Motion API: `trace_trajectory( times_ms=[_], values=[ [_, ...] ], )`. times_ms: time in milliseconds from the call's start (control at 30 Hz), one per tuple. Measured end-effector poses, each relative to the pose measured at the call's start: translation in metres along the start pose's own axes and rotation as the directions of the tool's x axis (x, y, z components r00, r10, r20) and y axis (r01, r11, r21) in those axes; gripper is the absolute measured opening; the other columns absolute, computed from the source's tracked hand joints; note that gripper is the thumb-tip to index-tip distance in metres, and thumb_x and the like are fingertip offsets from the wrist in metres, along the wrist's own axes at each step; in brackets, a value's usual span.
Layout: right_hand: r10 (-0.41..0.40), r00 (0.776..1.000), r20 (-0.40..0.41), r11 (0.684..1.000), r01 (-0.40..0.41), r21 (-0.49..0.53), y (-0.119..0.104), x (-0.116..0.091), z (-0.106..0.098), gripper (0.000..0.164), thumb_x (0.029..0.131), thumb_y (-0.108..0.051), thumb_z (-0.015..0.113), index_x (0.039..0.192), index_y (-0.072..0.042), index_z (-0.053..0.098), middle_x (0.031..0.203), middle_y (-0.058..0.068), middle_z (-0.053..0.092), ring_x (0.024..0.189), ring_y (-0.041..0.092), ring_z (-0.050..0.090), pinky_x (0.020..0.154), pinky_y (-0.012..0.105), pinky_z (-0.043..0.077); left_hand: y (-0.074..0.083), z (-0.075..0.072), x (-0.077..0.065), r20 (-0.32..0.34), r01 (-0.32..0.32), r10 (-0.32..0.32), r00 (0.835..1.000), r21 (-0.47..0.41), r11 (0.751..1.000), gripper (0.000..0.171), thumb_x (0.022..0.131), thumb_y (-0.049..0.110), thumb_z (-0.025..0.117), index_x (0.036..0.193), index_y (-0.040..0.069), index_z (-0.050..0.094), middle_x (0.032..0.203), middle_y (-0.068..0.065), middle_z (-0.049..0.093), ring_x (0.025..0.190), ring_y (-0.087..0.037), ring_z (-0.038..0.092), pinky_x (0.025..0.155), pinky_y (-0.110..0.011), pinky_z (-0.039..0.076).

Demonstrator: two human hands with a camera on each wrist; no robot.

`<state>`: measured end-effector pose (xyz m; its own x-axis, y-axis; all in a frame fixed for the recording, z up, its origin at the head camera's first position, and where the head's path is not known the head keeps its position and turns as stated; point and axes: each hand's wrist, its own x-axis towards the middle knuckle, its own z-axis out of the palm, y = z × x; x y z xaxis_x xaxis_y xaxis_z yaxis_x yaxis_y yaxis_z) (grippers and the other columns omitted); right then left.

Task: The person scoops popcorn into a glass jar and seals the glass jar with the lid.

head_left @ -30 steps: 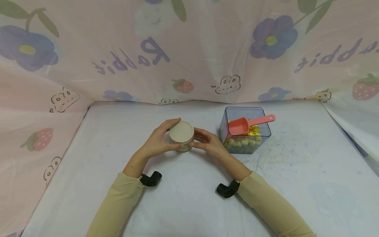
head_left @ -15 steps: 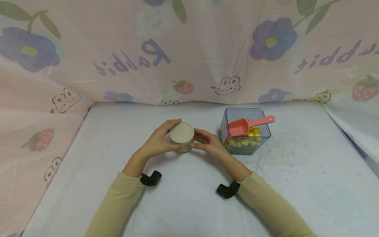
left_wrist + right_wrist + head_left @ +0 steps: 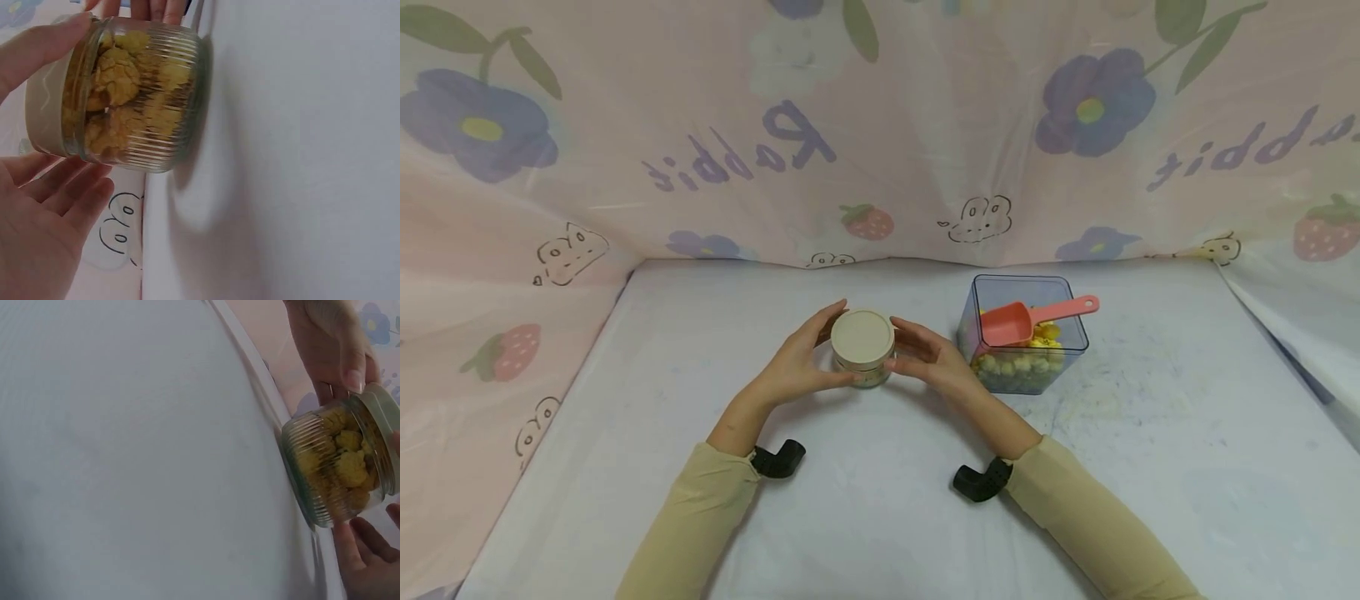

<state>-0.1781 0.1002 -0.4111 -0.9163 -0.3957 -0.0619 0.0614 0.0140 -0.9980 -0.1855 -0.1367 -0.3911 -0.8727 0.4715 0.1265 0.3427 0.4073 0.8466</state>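
Note:
A squat ribbed glass jar (image 3: pixel 874 377) with a cream lid (image 3: pixel 862 336) stands upright on the white cloth. Through the glass, yellow popcorn (image 3: pixel 120 78) shows. From the left, my left hand (image 3: pixel 793 364) curves loosely around the jar. Its thumb (image 3: pixel 44 47) is at the lid's edge, and its other fingers (image 3: pixel 87 197) look relaxed and slightly off the glass. On the opposite side my right hand (image 3: pixel 942 367) keeps thumb and fingers about the jar, the thumb at its near side. Contact of the right hand's far fingers is partly hidden.
A clear square bin (image 3: pixel 1022 375) of popcorn stands just right of my right hand. Lying across its top is a pink scoop (image 3: pixel 1011 323), its handle jutting past the right rim. A printed curtain (image 3: pixel 910 125) rises behind the table.
The fingers of my left hand have spread a little away from the jar's lid. My right hand and the jar stay nearly where they were.

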Motion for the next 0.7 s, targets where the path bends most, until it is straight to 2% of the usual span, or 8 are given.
trace_trajectory(
  times_ms=[200, 400, 700],
  values=[
    [-0.056, 0.998, 0.023, 0.998, 0.055, 0.021, -0.001, 0.000, 0.000, 0.070, 0.086, 0.003, 0.065, 0.148, -0.002, 0.032, 0.147, 0.024, 0.038, 0.136, 0.037, 0.038, 0.111, 0.042, 0.035, -0.005, 0.005, -0.005, -0.015, 0.031, -0.031, 0.999, -0.013, 0.999, 0.101, 0.068, 0.013, 0.087, 0.149, 0.002, 0.027, 0.148, -0.016, 0.039, 0.135, -0.032, 0.040, 0.113, -0.045, 0.033],
    [-0.083, 0.996, 0.033, 0.996, 0.082, 0.036, -0.003, 0.001, 0.001, 0.070, 0.086, 0.004, 0.065, 0.148, -0.002, 0.033, 0.147, 0.022, 0.038, 0.137, 0.035, 0.037, 0.113, 0.044, 0.032, -0.008, 0.008, -0.006, -0.008, 0.074, -0.075, 0.997, -0.036, 0.997, 0.099, 0.069, 0.016, 0.087, 0.149, 0.007, 0.029, 0.149, -0.013, 0.039, 0.136, -0.033, 0.039, 0.113, -0.047, 0.032],
    [-0.117, 0.993, 0.032, 0.993, 0.118, -0.005, -0.006, 0.004, 0.004, 0.072, 0.084, 0.006, 0.067, 0.147, -0.003, 0.034, 0.148, 0.020, 0.039, 0.139, 0.032, 0.034, 0.116, 0.044, 0.028, -0.012, 0.008, -0.006, -0.003, 0.073, -0.074, 0.997, -0.066, 0.995, 0.089, 0.072, 0.014, 0.085, 0.145, 0.006, 0.036, 0.145, -0.014, 0.043, 0.136, -0.032, 0.040, 0.113, -0.045, 0.032]
  ],
)
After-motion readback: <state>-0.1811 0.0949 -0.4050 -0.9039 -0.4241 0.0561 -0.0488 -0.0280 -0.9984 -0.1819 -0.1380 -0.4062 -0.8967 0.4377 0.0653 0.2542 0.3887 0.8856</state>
